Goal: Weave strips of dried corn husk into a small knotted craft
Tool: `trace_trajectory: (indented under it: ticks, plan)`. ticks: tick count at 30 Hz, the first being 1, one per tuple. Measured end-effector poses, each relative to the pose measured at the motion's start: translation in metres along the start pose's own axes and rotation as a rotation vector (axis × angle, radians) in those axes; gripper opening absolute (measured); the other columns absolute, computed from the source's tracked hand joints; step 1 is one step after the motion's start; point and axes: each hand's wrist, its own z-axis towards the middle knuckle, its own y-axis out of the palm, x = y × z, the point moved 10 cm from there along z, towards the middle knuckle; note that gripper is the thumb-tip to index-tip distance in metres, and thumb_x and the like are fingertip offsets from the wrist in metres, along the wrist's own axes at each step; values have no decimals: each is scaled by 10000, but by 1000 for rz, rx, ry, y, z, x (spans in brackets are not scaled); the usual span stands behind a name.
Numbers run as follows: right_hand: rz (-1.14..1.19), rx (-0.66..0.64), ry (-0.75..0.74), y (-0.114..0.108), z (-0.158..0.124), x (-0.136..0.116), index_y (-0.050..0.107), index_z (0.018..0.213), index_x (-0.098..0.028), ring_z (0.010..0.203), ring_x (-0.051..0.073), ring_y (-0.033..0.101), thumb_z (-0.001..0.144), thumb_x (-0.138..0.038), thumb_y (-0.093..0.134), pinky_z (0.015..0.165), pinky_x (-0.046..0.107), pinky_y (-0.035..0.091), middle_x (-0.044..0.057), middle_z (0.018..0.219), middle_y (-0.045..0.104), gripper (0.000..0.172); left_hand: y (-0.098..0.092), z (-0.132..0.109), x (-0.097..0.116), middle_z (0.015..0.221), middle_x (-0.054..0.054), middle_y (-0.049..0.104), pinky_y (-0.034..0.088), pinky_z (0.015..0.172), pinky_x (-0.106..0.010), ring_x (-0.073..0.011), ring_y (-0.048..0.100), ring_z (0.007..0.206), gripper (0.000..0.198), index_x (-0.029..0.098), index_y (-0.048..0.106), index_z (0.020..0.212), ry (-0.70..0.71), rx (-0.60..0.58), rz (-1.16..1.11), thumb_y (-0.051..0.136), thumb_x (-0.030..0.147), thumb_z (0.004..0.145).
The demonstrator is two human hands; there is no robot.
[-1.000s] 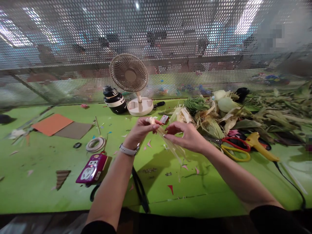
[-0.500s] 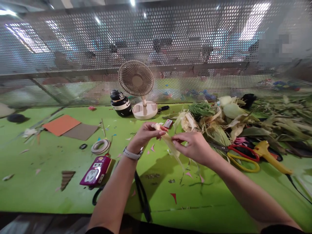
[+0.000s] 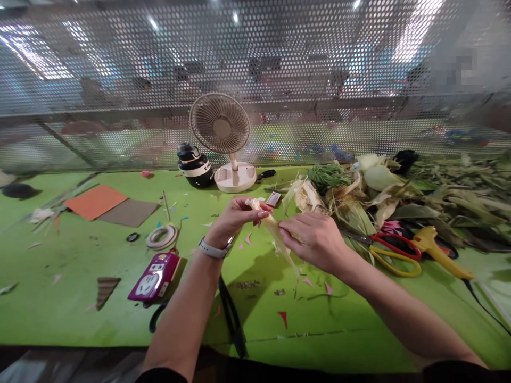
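My left hand pinches the gathered top of a pale yellow corn husk above the middle of the green table. The husk hangs down to the right in a thin, tapering strip. My right hand has thumb and fingers closed at the husk's right edge, a little below the left hand's grip; its fingertips are partly hidden. Just beyond the hands lies a small white and red box. A bundle of dried husks sits behind my right hand, beside a bunch of green string.
On the right are scissors, a yellow glue gun and a heap of corn husks. A fan and a black bottle stand behind. A purple power socket, tape roll and orange sheet lie left.
The view has shifted slightly, moving the table items a little up and left. My left hand keeps its hold on the husk; my right fingers have curled in closer on it.
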Motion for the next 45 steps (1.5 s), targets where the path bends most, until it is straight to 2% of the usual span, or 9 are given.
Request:
trace_trajectory:
  ticks: [6, 10, 14, 18, 21, 25, 29, 35, 45]
  plan:
    - [403, -74, 285, 11, 2, 34, 664, 981, -142, 682, 121, 632, 850, -201, 509, 616, 238, 476, 49, 867, 713, 211, 5, -3, 1, 577, -27, 679, 417, 424, -164, -53, 506, 429, 210, 146, 758, 713, 4, -63, -8, 833, 281, 571]
    - [574, -180, 327, 28, 1, 40, 682, 912, -171, 696, 118, 618, 859, -294, 562, 603, 227, 460, 28, 818, 699, 180, 8, -3, -1, 602, -33, 690, 426, 441, -172, -55, 515, 439, 190, 145, 756, 729, -16, -83, 15, 825, 250, 588]
    - [520, -104, 278, 26, 2, 39, 697, 803, -177, 659, 118, 583, 826, -329, 632, 596, 240, 432, 14, 731, 671, 167, 7, -2, -1, 626, -36, 700, 424, 447, -176, -50, 510, 435, 179, 148, 753, 726, -13, -71, 23, 822, 245, 592]
    - [419, -19, 228, 18, 3, 37, 712, 867, -185, 726, 138, 592, 851, -241, 593, 660, 271, 444, 37, 795, 681, 132, 4, -2, -4, 611, -46, 695, 417, 438, -186, -68, 523, 447, 206, 133, 752, 745, -39, -40, 79, 818, 259, 597]
    - [402, -33, 248, 16, 3, 38, 694, 820, -172, 691, 129, 579, 842, -207, 584, 642, 264, 434, 26, 752, 665, 117, 6, -1, -5, 624, -43, 700, 417, 449, -182, -66, 531, 459, 193, 137, 752, 753, -42, -61, 92, 813, 247, 607]
    - [466, -57, 310, 18, 3, 41, 663, 888, -154, 703, 125, 585, 829, -249, 609, 633, 252, 442, 37, 819, 666, 124, 7, -1, -2, 594, -23, 686, 408, 455, -171, -56, 527, 458, 169, 149, 754, 759, -17, -75, 68, 807, 231, 621]
    - [429, -106, 280, 23, 4, 37, 663, 807, -159, 697, 126, 575, 824, -196, 598, 644, 258, 426, 23, 765, 661, 77, 8, -2, -2, 605, -27, 688, 411, 460, -172, -55, 521, 466, 157, 151, 754, 768, -14, -82, 71, 799, 221, 635]
    - [400, -82, 257, 18, 4, 35, 658, 767, -161, 670, 114, 551, 813, -175, 585, 627, 251, 408, 15, 737, 649, 88, 9, -1, -5, 608, -31, 678, 425, 461, -180, -65, 523, 479, 181, 142, 753, 762, -38, -83, 125, 803, 250, 627]
    - [647, -140, 513, 37, -8, 57, 623, 837, -161, 591, 96, 535, 799, -232, 568, 536, 219, 392, 10, 710, 645, 97, 6, -1, -8, 700, -59, 722, 493, 496, -200, -85, 580, 516, 231, 152, 753, 813, -43, -57, 149, 800, 280, 627]
